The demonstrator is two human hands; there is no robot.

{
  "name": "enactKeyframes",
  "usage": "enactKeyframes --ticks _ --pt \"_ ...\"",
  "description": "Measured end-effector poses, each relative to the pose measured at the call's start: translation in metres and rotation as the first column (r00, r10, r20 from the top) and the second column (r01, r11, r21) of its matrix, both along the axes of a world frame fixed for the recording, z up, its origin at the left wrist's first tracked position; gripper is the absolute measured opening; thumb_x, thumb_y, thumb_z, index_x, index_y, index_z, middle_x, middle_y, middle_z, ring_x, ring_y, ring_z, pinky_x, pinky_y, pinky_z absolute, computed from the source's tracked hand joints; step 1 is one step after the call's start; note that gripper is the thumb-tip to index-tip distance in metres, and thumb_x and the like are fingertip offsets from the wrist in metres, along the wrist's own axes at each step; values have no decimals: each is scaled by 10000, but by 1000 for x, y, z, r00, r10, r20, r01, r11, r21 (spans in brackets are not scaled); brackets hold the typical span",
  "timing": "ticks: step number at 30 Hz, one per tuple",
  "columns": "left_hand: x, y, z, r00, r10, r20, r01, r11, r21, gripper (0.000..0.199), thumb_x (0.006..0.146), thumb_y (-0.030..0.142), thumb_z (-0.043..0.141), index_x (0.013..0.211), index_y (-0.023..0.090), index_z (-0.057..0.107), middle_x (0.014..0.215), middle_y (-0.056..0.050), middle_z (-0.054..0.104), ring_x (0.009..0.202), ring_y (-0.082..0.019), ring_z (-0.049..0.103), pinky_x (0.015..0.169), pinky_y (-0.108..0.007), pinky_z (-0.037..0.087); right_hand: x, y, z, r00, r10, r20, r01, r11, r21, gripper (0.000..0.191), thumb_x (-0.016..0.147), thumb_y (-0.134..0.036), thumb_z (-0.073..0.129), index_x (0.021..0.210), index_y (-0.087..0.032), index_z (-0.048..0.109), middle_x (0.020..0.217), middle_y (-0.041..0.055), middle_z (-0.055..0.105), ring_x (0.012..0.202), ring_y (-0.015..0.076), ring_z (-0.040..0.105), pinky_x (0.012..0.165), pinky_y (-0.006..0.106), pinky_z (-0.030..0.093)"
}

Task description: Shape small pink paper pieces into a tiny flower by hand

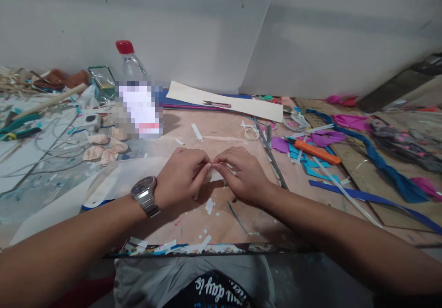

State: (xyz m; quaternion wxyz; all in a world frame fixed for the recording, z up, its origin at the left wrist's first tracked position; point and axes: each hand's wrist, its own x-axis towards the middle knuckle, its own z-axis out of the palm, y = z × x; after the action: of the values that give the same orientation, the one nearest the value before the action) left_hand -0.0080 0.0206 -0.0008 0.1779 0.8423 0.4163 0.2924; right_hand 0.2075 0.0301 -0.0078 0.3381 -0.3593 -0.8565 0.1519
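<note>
My left hand (184, 172), with a metal watch (145, 193) on its wrist, is closed in a pinch above the middle of the table. Against its fingertips press those of my right hand (241, 172), closed in the same way. Between and just under them shows a thin white piece (216, 175); whether it is paper or cloth I cannot tell, and the fingers hide much of it. A long pale translucent sheet (117, 179) lies to the left, partly behind my left hand and forearm. Small white scraps (209, 206) lie on the table below my hands.
A red-capped bottle (133, 68) stands at the back left, near pliers (20, 124) and beige fabric pieces (105, 149). Thread snips (217, 104) rest on a cream strip (255, 107). To the right are scissors (271, 154), an orange cutter (316, 151) and a blue ribbon (366, 195).
</note>
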Motion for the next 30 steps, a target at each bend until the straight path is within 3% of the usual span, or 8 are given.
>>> enactKeyframes --ticks 10,19,24,30 --pt "4 -1 -3 1000 12 -27 -12 1000 -3 221 1036 301 538 895 190 667 796 -14 689 767 -196 596 818 -376 397 -3 1 -1 994 2 113 3 999 -42 206 1068 -301 473 951 -195 606 934 90 691 887 245 575 824 393 416" --pt "2 1 -5 999 7 -47 -5 1000 30 197 1044 276 513 939 191 656 833 -14 695 786 -194 601 882 -407 398 0 3 -3 997 27 66 -28 1000 14 105 1020 -247 561 979 -197 642 960 82 723 922 246 602 857 409 429" --pt "1 2 -4 999 10 -43 -10 1000 -8 209 1038 283 528 899 191 653 825 -16 696 788 -199 600 829 -385 397 0 3 0 999 28 28 -30 998 60 77 1009 -257 602 976 -211 655 959 64 738 918 232 623 872 406 431" --pt "1 2 -6 999 -7 -50 6 1000 -16 238 1058 301 514 910 194 667 838 -11 709 793 -196 614 864 -394 390 -1 2 1 997 36 66 -37 999 12 108 1025 -259 550 972 -205 627 950 80 709 907 239 598 845 406 427"
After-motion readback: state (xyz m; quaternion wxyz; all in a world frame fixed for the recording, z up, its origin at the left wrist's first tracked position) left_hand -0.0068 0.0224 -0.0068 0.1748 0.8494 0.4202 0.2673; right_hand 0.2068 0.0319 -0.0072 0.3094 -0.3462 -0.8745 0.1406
